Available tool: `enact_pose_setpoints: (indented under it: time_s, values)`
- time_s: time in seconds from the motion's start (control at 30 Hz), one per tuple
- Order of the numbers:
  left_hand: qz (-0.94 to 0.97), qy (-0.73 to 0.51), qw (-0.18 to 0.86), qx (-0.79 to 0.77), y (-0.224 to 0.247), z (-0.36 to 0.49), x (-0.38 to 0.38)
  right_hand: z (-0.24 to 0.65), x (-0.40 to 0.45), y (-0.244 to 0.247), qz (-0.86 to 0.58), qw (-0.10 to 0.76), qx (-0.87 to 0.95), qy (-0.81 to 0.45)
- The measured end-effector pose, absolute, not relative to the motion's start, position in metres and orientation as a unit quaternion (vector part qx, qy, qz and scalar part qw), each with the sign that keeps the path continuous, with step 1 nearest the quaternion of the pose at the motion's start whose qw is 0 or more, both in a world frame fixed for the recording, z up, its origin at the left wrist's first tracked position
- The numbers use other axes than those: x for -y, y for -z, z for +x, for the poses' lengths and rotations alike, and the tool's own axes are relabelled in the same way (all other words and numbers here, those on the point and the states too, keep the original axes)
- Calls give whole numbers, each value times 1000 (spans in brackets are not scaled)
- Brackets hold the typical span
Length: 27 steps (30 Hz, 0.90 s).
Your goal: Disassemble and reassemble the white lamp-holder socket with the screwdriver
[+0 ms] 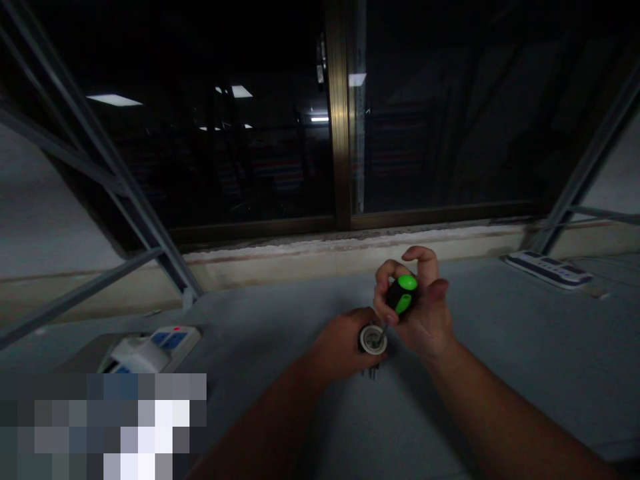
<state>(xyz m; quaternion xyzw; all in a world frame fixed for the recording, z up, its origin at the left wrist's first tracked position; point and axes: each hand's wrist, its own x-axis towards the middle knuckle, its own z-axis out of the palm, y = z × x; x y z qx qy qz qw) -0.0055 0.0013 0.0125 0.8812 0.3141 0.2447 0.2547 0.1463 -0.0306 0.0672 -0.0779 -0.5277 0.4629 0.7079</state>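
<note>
My left hand (345,343) is closed around a small round white-rimmed socket (373,341), which looks like a lamp holder with its open face turned up. Several thin metal prongs or screws (371,373) show just below it; whether they belong to the socket I cannot tell. A screwdriver (403,297) with a black and green handle is in my right hand (420,310), gripped by the fingers while the index finger and thumb stand partly away from it. Its thin shaft slants down into the socket's opening. The tip is too small to make out.
A white power strip (176,340) with blue sockets, a red light and a white plug (143,357) lies at left. Another power strip (547,269) is at right. Metal frame posts (145,227) flank the grey tabletop (500,347). Behind it is a dark window (240,160).
</note>
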Motion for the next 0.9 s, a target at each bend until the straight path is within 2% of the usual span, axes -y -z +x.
enact_pose_setpoints:
  time_s: [0.1, 0.23, 0.33, 0.53, 0.67, 0.8, 0.9]
  values:
    - [882, -244, 249, -317, -12, -6, -2, 146, 29, -66, -107, 726, 530, -425]
    - [886, -245, 243, -310, -14, -5, -2, 146, 30, -66, -150, 692, 530, -466]
    - [881, -249, 255, -310, -15, -5, -1, 144, 31, -65, -127, 691, 534, -470]
    - [878, -247, 258, -318, -15, -5, 0, 143, 28, -61, -135, 726, 546, -396]
    - [877, -237, 254, -333, -16, -6, 0, 145, 29, -64, -163, 691, 543, -449]
    - [877, -234, 263, -327, -18, -5, 2, 145, 30, -64, -126, 684, 534, -481]
    - [874, -241, 269, -327, -19, -4, 1, 144, 28, -61, -97, 703, 550, -440]
